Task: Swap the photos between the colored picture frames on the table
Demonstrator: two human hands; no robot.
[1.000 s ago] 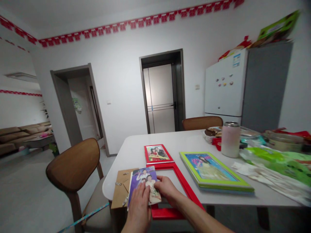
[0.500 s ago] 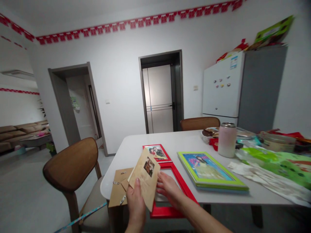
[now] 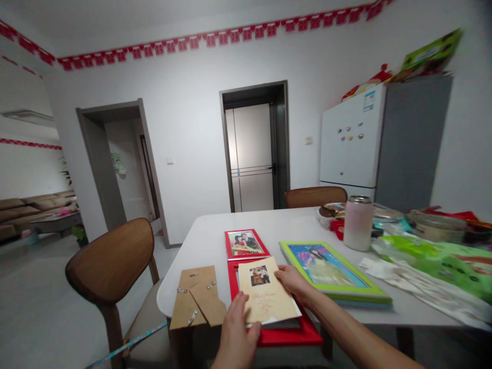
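A cream photo card with a small picture and faint printed writing lies at a slight tilt over the red picture frame. My right hand pinches its right edge, thumb on top. At the lower left corner, my left hand grips the card between thumb and fingers. The red frame is mostly covered by the card. To the left, a brown backing board with metal clips and a fold-out stand lies at the table edge.
Beyond the card lies a smaller red-framed photo. On the right are a green-framed picture, a pink-white bottle, white gloves and a green plastic bag. A wooden chair stands left of the white table.
Both hands have turned the card from a steep tilt to nearly flat and moved it right, over the red frame. The backing board and small red-framed photo are now less covered.
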